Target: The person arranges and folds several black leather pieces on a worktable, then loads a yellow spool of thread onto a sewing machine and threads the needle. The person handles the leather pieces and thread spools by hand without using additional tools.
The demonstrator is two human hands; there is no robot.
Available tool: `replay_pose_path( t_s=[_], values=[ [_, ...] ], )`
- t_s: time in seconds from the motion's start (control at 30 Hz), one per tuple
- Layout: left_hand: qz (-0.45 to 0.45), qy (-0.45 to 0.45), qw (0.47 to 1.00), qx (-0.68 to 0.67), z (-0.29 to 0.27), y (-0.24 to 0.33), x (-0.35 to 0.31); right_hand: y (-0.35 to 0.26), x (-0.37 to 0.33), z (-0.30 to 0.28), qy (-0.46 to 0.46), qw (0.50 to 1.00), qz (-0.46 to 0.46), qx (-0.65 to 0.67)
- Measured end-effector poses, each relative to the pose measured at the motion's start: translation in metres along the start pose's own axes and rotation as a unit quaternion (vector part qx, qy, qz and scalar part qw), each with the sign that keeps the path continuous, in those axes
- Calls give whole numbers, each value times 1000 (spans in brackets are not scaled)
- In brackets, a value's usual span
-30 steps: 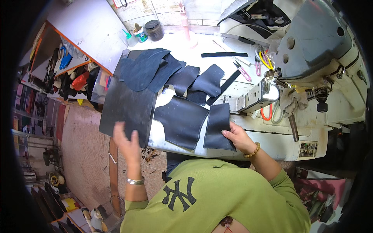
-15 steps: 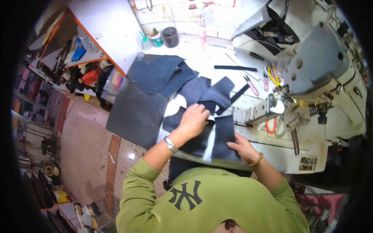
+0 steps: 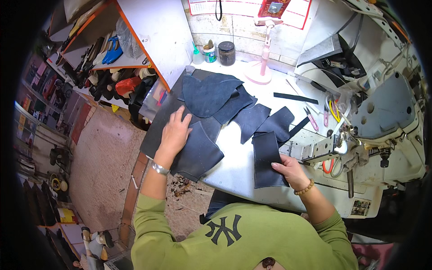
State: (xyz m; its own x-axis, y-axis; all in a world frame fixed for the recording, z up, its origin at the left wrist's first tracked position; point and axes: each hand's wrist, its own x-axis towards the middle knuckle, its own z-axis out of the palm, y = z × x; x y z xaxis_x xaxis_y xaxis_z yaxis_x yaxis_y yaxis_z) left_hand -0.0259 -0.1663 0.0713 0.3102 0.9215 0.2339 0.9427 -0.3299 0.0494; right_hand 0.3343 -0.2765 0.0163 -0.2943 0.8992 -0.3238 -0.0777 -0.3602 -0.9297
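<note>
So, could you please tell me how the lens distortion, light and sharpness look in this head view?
Head view: strong fisheye, black corners, the white table edge bowing; light even and soft, no harsh glare; left hand on the dark leather pieces and right hand on a dark strip look sharp.
</note>
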Motion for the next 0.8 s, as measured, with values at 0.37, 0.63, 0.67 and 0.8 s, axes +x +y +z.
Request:
replay_pose_path(
  t_s=[0.37,0.63,0.67,0.8],
  values=[
    [-307,-30,424,-852,17,109,-57,-76,72,119,-19,709,-330,-622],
    [-265,187,293,-899,-3,38,-69,-57,66,197,-83,565,-506,-646],
    [-253,200,315,-893,-6,28,-75,-52,60,192,-132,579,-471,-652],
    [-102,198,315,-922,-14,-4,-95,-29,48,166,-204,663,-403,-597]
  ],
)
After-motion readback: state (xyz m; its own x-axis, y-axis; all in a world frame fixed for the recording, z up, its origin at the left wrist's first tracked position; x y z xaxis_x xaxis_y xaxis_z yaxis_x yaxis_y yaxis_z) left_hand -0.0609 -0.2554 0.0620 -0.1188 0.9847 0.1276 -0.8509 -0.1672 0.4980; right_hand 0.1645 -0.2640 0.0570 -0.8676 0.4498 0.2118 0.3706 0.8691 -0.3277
